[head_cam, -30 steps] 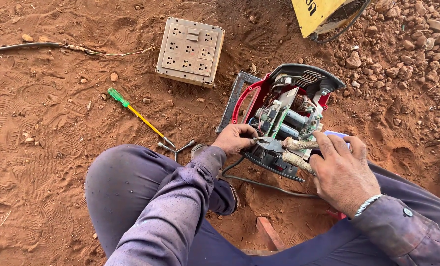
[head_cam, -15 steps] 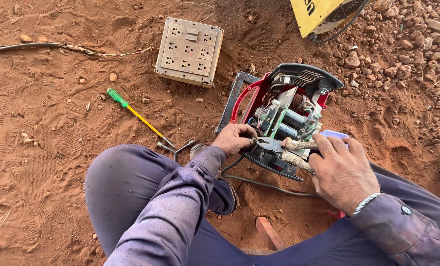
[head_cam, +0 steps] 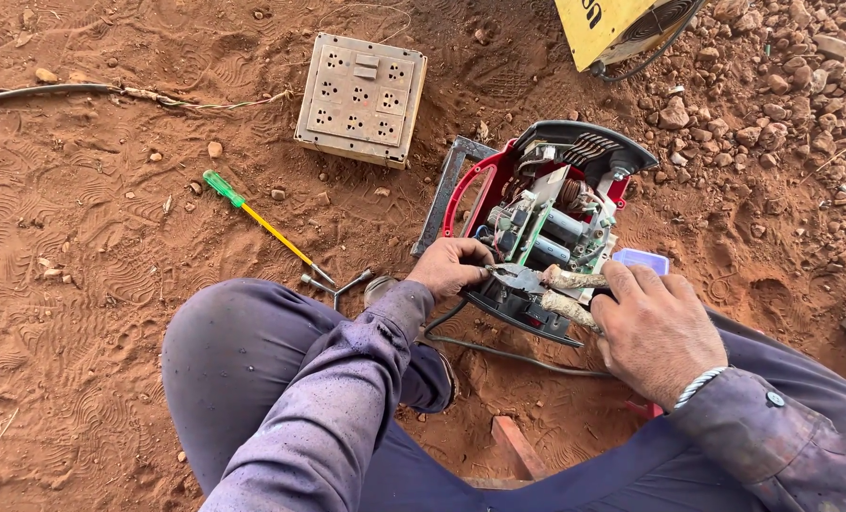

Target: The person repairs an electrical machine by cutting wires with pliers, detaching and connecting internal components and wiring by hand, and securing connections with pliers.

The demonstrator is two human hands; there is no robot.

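Pliers (head_cam: 527, 278) are working inside the opened red machine (head_cam: 546, 223): right hand (head_cam: 655, 327) is grasping their handles, left hand (head_cam: 451, 265) is pinching a part at the tip. Next move calls for steady alignment.

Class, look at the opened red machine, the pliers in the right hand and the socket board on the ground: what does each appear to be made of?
Opened red machine: glossy red and black casing, probably moulded plastic.
Pliers: dull grey jaws, likely bare steel; the pale, rough handles look wrapped or worn.
Socket board: matt, dusty beige face, apparently plastic; the box under it is unclear.
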